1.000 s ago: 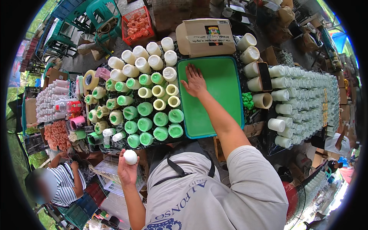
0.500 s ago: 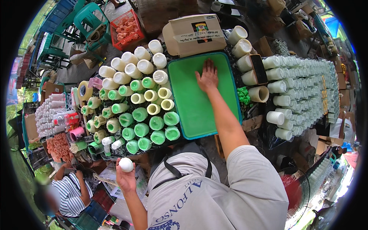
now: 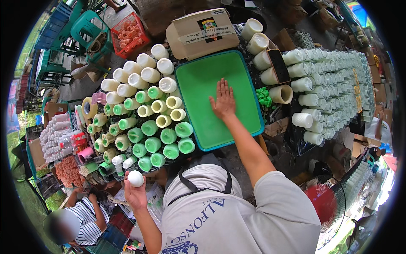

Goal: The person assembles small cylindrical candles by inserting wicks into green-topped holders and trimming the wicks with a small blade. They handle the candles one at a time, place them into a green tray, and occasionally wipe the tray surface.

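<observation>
My right hand (image 3: 223,99), fingers spread, lies flat on a smooth bright-green layer (image 3: 203,118) that looks like wax. A shallow tray with a teal rim (image 3: 211,148) holds this layer. Low on the left, my left hand (image 3: 136,195) closes its fingers round a smooth white ball (image 3: 135,178), apart from the table. Left of the tray stand rows of cup-shaped candles: white ones (image 3: 150,75) at the back, hollow cream ones (image 3: 163,121) in the middle and green-filled ones (image 3: 168,135) nearest me.
A cardboard piece (image 3: 202,34) lies beyond the tray. Right of it are a phone (image 3: 279,66), large cream cylinders (image 3: 281,94), green scraps (image 3: 264,98) and many glass cups (image 3: 311,100). A red crate (image 3: 130,36) stands far left, a fan (image 3: 323,203) lower right. Another person (image 3: 86,216) sits lower left.
My right hand has slid toward me over the green layer, from its far part to nearer its middle. The left hand keeps the white ball. The whole view has shifted slightly.
</observation>
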Tool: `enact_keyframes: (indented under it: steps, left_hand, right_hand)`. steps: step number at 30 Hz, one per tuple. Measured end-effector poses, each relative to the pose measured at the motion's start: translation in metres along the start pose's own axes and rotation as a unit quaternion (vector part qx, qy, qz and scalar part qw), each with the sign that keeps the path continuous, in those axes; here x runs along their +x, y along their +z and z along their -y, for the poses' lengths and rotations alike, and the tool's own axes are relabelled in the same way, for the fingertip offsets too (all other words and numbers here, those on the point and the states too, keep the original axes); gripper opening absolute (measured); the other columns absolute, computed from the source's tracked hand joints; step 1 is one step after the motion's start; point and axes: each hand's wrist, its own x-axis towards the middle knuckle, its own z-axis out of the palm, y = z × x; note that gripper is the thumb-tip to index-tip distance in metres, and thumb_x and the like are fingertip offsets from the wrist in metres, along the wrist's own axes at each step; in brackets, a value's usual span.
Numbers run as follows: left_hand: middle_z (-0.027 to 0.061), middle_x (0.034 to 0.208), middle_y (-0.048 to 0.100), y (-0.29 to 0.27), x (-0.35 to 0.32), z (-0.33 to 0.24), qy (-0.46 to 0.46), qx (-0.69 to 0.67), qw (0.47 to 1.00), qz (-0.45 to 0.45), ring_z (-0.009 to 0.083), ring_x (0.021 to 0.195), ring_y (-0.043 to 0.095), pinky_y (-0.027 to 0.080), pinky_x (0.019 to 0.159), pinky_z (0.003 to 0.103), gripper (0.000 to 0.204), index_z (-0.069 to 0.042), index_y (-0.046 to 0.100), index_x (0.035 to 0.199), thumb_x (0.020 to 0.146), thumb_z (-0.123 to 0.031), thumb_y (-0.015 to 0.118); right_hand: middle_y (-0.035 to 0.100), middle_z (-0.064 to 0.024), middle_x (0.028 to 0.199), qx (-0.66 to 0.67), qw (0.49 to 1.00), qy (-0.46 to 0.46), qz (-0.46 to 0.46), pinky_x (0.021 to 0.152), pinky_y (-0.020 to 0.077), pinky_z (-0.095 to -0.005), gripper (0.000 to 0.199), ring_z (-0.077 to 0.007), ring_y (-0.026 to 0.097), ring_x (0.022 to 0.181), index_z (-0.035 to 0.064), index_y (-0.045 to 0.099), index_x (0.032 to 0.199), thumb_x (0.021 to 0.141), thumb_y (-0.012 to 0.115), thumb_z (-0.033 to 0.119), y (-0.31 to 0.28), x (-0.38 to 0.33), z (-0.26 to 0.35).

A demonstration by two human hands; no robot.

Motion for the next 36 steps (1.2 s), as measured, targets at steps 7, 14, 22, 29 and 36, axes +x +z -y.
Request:
enact_keyframes:
  steps: [7, 14, 22, 29, 36]
  left_hand:
    - [0.0093, 0.132, 0.065, 0.001, 0.006, 0.002, -0.016, 0.006, 1.000, 0.002, 0.0261, 0.121, 0.064, 0.052, 0.107, 0.051, 0.051, -0.011, 0.053, 0.146, 0.102, -0.032, 0.067]
    - [0.0119, 0.138, 0.063, 0.009, 0.016, -0.008, -0.020, -0.011, 0.999, 0.039, 0.0267, 0.124, 0.062, 0.051, 0.109, 0.051, 0.049, -0.011, 0.053, 0.148, 0.104, -0.029, 0.063]
    - [0.0123, 0.139, 0.062, 0.004, 0.014, -0.013, -0.013, -0.016, 0.999, 0.032, 0.0267, 0.125, 0.062, 0.052, 0.108, 0.051, 0.049, -0.011, 0.054, 0.148, 0.103, -0.028, 0.064]
    - [0.0122, 0.141, 0.062, 0.007, 0.018, -0.009, -0.033, 0.003, 0.999, 0.027, 0.0270, 0.126, 0.062, 0.052, 0.109, 0.050, 0.051, -0.011, 0.053, 0.149, 0.103, -0.030, 0.064]
    - [0.0118, 0.142, 0.061, 0.018, 0.020, -0.016, -0.024, 0.012, 0.999, 0.034, 0.0274, 0.126, 0.062, 0.051, 0.109, 0.051, 0.051, -0.011, 0.053, 0.149, 0.103, -0.029, 0.064]
  right_hand:
    - [0.012, -0.0184, 0.176, 0.034, 0.999, -0.015, 0.040, 0.132, 0.0105, -0.0490, 0.087, -0.0325, 0.011, 0.164, -0.0012, 0.016, 0.167, 0.104, 0.048, 0.049, -0.011, -0.058, 0.031]
    - [0.008, -0.0180, 0.177, 0.046, 0.998, 0.007, 0.044, 0.132, 0.0085, -0.0484, 0.088, -0.0326, 0.009, 0.164, -0.0001, 0.010, 0.168, 0.106, 0.045, 0.051, -0.010, -0.058, 0.028]
    - [0.007, -0.0157, 0.177, -0.031, 0.999, 0.022, 0.019, 0.133, 0.0094, -0.0467, 0.084, -0.0314, 0.008, 0.164, 0.0012, 0.008, 0.169, 0.109, 0.039, 0.052, -0.041, -0.065, -0.064]
    - [0.010, -0.0158, 0.177, -0.031, 0.999, 0.009, 0.039, 0.132, 0.0108, -0.0468, 0.085, -0.0305, 0.011, 0.164, 0.0020, 0.012, 0.168, 0.107, 0.044, 0.051, -0.043, -0.067, -0.071]
    - [0.009, -0.0160, 0.177, -0.003, 1.000, 0.012, 0.026, 0.133, 0.0096, -0.0457, 0.085, -0.0296, 0.010, 0.164, 0.0018, 0.013, 0.168, 0.107, 0.044, 0.051, -0.046, -0.077, -0.086]
